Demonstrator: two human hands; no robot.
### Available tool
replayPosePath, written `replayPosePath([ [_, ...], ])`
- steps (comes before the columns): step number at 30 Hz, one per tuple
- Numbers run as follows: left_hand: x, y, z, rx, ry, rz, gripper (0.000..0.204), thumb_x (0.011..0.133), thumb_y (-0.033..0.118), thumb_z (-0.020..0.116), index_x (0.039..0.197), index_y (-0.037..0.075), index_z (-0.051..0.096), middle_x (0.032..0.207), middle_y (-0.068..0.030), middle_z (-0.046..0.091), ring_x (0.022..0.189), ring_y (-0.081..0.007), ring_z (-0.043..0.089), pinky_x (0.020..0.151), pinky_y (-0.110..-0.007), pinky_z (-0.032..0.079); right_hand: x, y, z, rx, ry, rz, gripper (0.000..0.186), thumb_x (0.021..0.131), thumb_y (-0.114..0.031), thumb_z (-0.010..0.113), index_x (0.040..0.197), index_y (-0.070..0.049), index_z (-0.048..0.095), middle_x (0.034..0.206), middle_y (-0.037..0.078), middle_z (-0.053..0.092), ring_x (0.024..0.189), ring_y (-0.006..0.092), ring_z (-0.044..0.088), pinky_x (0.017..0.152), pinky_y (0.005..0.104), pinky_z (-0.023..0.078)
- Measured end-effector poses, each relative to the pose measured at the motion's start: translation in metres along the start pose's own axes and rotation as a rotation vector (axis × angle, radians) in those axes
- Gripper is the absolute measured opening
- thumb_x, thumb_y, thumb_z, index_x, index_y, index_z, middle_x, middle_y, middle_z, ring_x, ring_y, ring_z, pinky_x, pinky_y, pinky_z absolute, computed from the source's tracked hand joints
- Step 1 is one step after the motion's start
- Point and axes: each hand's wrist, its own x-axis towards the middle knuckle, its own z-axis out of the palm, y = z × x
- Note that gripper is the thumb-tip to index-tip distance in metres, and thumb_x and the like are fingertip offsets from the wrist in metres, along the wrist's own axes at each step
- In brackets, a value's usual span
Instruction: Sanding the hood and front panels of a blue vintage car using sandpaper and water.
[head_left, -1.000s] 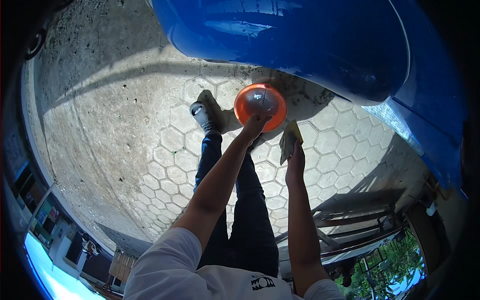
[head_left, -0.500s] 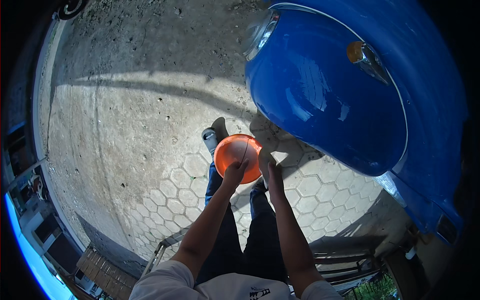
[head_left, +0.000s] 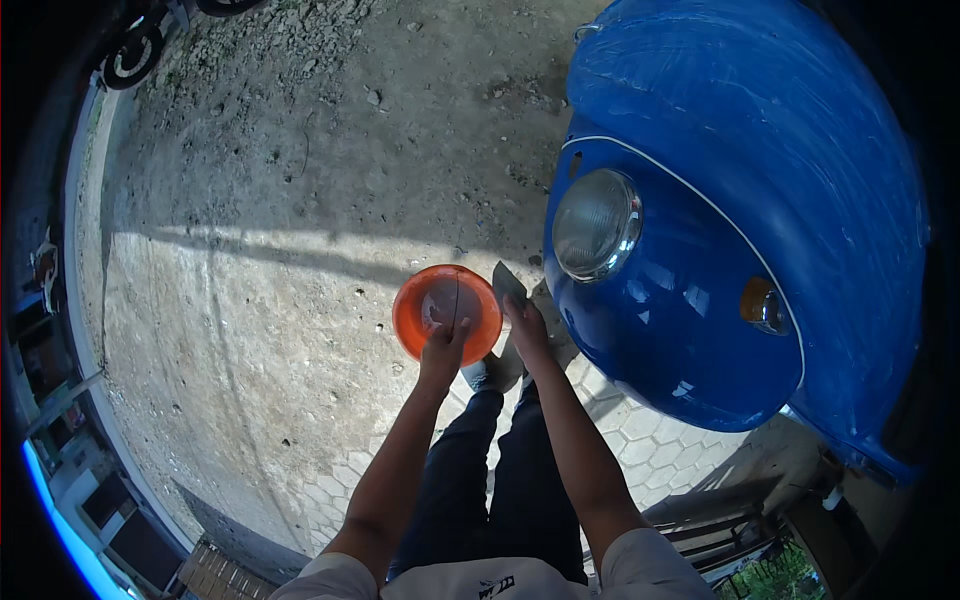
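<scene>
An orange basin [head_left: 405,320] hangs in front of my legs, with a little cloudy liquid at its bottom and a thin dark line running across its inside. My left hand [head_left: 443,348] is closed on its near side; how the fingers sit beneath the rim is hidden. Just right of the basin, my right hand [head_left: 528,325] pinches a flat grey sheet [head_left: 508,284], which looks like sandpaper. The sheet points away from me and stands between the basin and the blue car [head_left: 670,300]. Neither hand touches the car.
On the car's front are a round chrome-rimmed headlight [head_left: 597,224] and an amber lamp [head_left: 762,303]; pale streaks mark the blue bodywork. Hexagonal paving [head_left: 655,440] lies at right, rough ground with stones [head_left: 372,97] ahead. A motorcycle wheel [head_left: 133,57] shows at the far left.
I have moved forward along the car, and its headlight now shows fully. The basin has shifted slightly left in the picture. The sheet in my right hand now stands out clearly.
</scene>
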Motion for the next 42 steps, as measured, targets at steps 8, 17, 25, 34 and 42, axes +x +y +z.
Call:
replayPosePath([
  [8, 0.137, 0.134, -0.072, 0.036, -0.025, -0.002, 0.05, 0.101, 0.049, 0.063, 0.095, 0.0, 0.07, 0.078, -0.0066, 0.066, 0.073, -0.0128, 0.063, 0.068, -0.03, 0.049, 0.12, -0.119, 0.026, 0.23, 0.083, -0.139, 0.059, 0.103, -0.047, 0.06, 0.132, 0.004, 0.062, 0.12, 0.014, 0.071, 0.113, 0.0213, 0.066, 0.099, 0.0343, 0.048],
  [17, 0.34, 0.23, -0.034, 0.053, -0.167, 0.145, 0.041, 0.104, 0.037, 0.053, 0.099, -0.002, 0.066, 0.082, -0.0115, 0.07, 0.072, -0.0221, 0.068, 0.068, -0.037, 0.053, 0.289, -0.131, 0.019, 0.228, 0.177, -0.02, 0.053, 0.109, -0.039, 0.048, 0.139, 0.003, 0.058, 0.115, 0.012, 0.069, 0.103, 0.0202, 0.062, 0.096, 0.0351, 0.046],
  [25, 0.504, 0.287, 0.01, 0.072, -0.323, 0.09, 0.039, 0.106, 0.034, 0.046, 0.094, 0.002, 0.065, 0.087, -0.0095, 0.069, 0.081, -0.0185, 0.065, 0.079, -0.035, 0.05, 0.404, -0.181, 0.014, 0.185, 0.139, 0.138, 0.053, 0.111, -0.032, 0.04, 0.159, -0.009, 0.038, 0.149, 0.022, 0.055, 0.136, 0.0338, 0.055, 0.109, 0.0394, 0.043],
  [34, 0.606, 0.287, 0.019, 0.13, -0.586, 0.039, 0.042, 0.11, 0.038, 0.044, 0.111, 0.002, 0.064, 0.097, -0.0093, 0.07, 0.091, -0.0184, 0.067, 0.086, -0.033, 0.05, 0.539, -0.161, 0.042, -0.037, 0.34, 0.109, 0.051, 0.112, -0.023, 0.035, 0.161, -0.009, 0.034, 0.162, 0.022, 0.039, 0.147, 0.0366, 0.043, 0.118, 0.0411, 0.038],
  [42, 0.72, 0.258, -0.061, 0.116, -0.575, -0.115, 0.034, 0.105, 0.037, 0.061, 0.109, 0.004, 0.07, 0.097, -0.0085, 0.076, 0.09, -0.0184, 0.073, 0.079, -0.031, 0.054, 0.59, -0.178, 0.102, -0.598, 0.525, -0.094, 0.057, 0.098, -0.011, 0.051, 0.155, -0.01, 0.044, 0.158, 0.02, 0.045, 0.147, 0.0394, 0.041, 0.119, 0.0475, 0.038],
])
